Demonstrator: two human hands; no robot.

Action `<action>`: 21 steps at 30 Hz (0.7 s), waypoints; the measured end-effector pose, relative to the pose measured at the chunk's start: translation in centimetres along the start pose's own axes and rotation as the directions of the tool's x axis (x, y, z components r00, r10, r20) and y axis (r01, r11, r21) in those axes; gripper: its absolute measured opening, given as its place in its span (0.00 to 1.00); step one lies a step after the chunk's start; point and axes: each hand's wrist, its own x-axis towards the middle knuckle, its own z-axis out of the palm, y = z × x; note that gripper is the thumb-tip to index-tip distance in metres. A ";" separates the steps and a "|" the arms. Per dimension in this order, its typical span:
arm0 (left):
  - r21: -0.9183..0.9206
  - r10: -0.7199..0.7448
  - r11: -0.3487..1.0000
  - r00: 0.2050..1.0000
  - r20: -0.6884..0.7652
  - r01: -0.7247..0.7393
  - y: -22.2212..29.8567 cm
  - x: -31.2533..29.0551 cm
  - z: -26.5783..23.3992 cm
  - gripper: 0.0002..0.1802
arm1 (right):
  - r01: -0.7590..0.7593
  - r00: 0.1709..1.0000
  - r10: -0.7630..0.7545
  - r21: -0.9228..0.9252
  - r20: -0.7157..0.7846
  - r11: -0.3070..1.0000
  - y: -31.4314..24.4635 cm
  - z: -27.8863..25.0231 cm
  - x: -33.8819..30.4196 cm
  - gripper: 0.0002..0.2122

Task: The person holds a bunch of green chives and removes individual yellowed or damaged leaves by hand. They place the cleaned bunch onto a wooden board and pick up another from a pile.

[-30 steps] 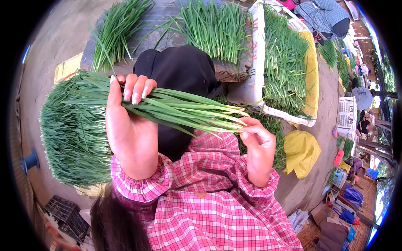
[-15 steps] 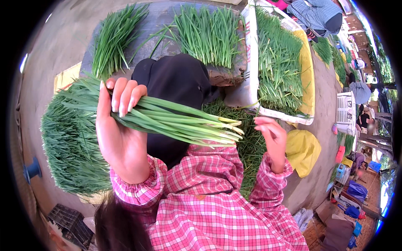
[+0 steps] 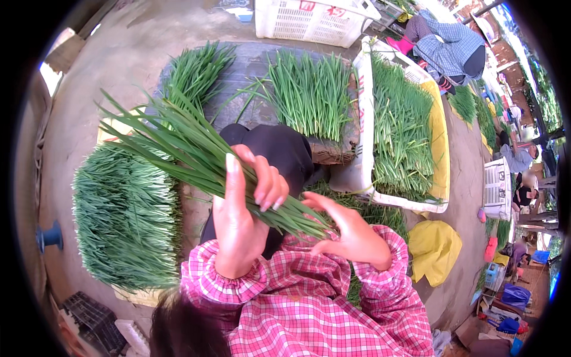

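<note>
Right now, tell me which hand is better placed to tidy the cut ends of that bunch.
Probably the right hand: it is open and free, fingers at the cut ends of the bunch of green chives. The left hand is gripping the bunch.

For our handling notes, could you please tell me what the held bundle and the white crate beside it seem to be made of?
Bundle of greens: fresh plant matter, long flat glossy leaves, probably chives. White crate: apparently moulded plastic, matte, with latticed openings in its wall.

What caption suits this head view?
Left hand grips a bunch of green chives; right hand touches its cut ends.
</note>
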 end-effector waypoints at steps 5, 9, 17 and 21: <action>0.050 0.015 0.999 0.999 -0.038 -0.013 -0.8 -0.4 0.1 0.06 | -0.232 0.973 0.231 0.079 0.029 0.969 -1.4 2.8 1.5 0.24; 0.121 -0.067 0.989 0.991 -0.113 0.080 -0.8 -0.4 0.4 0.08 | -0.208 0.976 0.177 0.304 0.127 0.930 0.4 3.5 1.1 0.17; 0.100 -0.134 0.983 0.978 -0.158 0.151 -0.7 -0.7 0.2 0.17 | -0.209 0.975 0.120 0.601 0.184 0.772 0.2 3.9 0.8 0.12; 0.073 -0.150 0.984 0.979 -0.139 0.161 -0.6 -0.6 0.1 0.17 | -0.182 0.983 0.124 0.579 0.138 0.795 -0.2 3.9 0.8 0.13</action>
